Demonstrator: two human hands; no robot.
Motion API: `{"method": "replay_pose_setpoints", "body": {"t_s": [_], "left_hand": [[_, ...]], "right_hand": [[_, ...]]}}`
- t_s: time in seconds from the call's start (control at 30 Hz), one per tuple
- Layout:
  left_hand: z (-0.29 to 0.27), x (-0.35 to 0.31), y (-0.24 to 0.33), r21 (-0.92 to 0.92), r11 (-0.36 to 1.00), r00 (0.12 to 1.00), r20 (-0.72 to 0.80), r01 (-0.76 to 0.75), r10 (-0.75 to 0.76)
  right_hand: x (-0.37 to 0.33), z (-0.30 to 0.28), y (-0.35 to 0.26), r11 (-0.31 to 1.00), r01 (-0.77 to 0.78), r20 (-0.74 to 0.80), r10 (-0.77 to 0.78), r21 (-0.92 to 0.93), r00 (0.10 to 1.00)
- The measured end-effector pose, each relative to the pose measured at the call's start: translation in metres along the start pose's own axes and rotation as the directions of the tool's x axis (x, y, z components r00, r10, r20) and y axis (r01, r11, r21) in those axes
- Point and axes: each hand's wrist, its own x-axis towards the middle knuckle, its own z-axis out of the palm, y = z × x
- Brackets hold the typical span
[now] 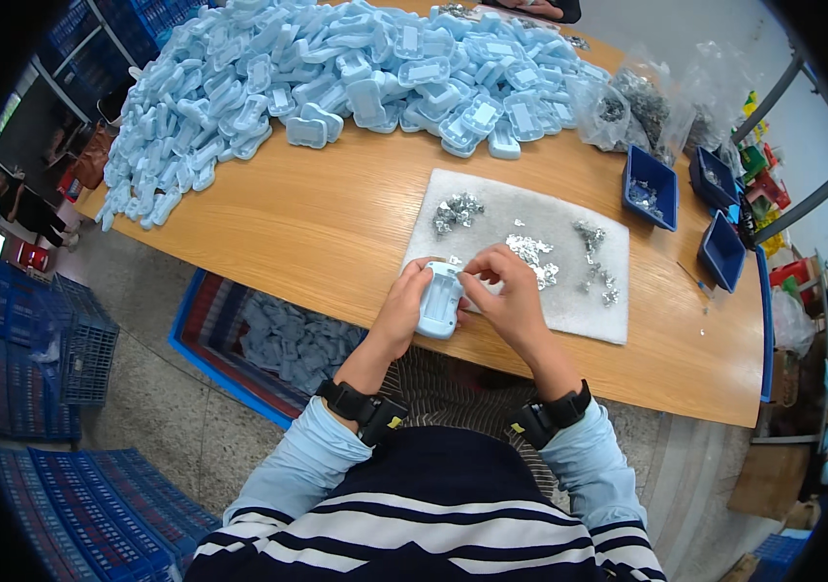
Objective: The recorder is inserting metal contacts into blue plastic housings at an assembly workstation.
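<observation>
A light blue plastic casing (439, 308) with a hollow, open face is gripped along its left side by my left hand (398, 308), over the table's near edge. At the casing's upper right edge, my right hand (513, 297) has its thumb and forefinger pinched together; whatever is between the fingertips is too small to make out. Just beyond the hands lies a whitish foam mat (569, 322). On it are shiny flat metal pieces (532, 254), a darker cluster of small metal parts (457, 211) at left and another scattered cluster (592, 241) at right.
A large heap of similar blue casings (375, 73) covers the table's far left. Clear plastic bags (639, 105) of metal parts stand at the far right, near small dark blue bins (668, 209). Below the table's left edge sits a crate (230, 367) of casings. Another person's hand (538, 8) shows across the table.
</observation>
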Motion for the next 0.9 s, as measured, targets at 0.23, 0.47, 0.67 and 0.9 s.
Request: {"method": "replay_pose_setpoints", "body": {"t_s": [0.23, 0.47, 0.67, 0.9], "left_hand": [[-0.003, 0.003, -0.006, 0.031, 0.997, 0.993, -0.097, -0.066, 0.069], [-0.002, 0.002, -0.005, 0.069, 0.995, 0.988, -0.126, -0.078, 0.087], [0.001, 0.003, -0.006, 0.112, 0.992, 0.989, -0.128, -0.054, 0.069], [0.001, 0.003, -0.008, 0.096, 0.992, 0.981, -0.168, -0.083, 0.099]], "right_hand": [[0.002, 0.012, 0.001, 0.989, 0.066, 0.030, -0.062, -0.130, 0.998], [-0.001, 0.018, 0.002, 0.995, 0.057, 0.065, -0.051, -0.083, 0.997], [-0.006, 0.022, 0.000, 0.951, 0.189, -0.032, -0.202, -0.244, 0.979], [-0.015, 0.014, -0.007, 0.933, 0.212, 0.081, -0.196, -0.291, 0.977]]}}
